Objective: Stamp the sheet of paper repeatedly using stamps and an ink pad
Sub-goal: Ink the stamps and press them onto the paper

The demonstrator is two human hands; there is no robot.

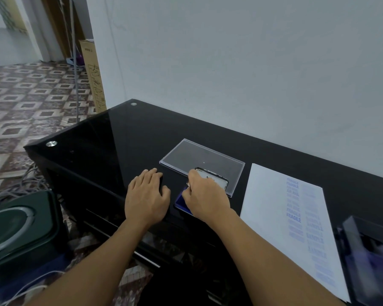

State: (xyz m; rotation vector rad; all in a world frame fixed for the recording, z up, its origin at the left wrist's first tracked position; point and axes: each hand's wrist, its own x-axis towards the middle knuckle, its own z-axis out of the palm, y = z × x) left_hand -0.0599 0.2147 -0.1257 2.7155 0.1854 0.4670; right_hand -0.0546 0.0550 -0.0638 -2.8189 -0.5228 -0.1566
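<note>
A blue ink pad (179, 200) lies open on the black glass table (119, 138), its metal lid (217, 178) tilted up behind it. My right hand (204, 196) is over the pad with curled fingers and pinches a small stamp (187, 188), which touches the blue surface and is mostly hidden. My left hand (147, 196) rests flat on the table just left of the pad, fingers straight. The white sheet of paper (265, 206) lies to the right, with columns of blue prints reading FRAGILE, AIR MAIL and SAMPLE.
A clear plastic cover (190, 153) lies flat behind the ink pad. A dark, blurred box (371, 255) sits at the table's right front corner beside the paper. A dark speaker (20, 226) and cables are on the floor to the left. The wall runs along the table's back.
</note>
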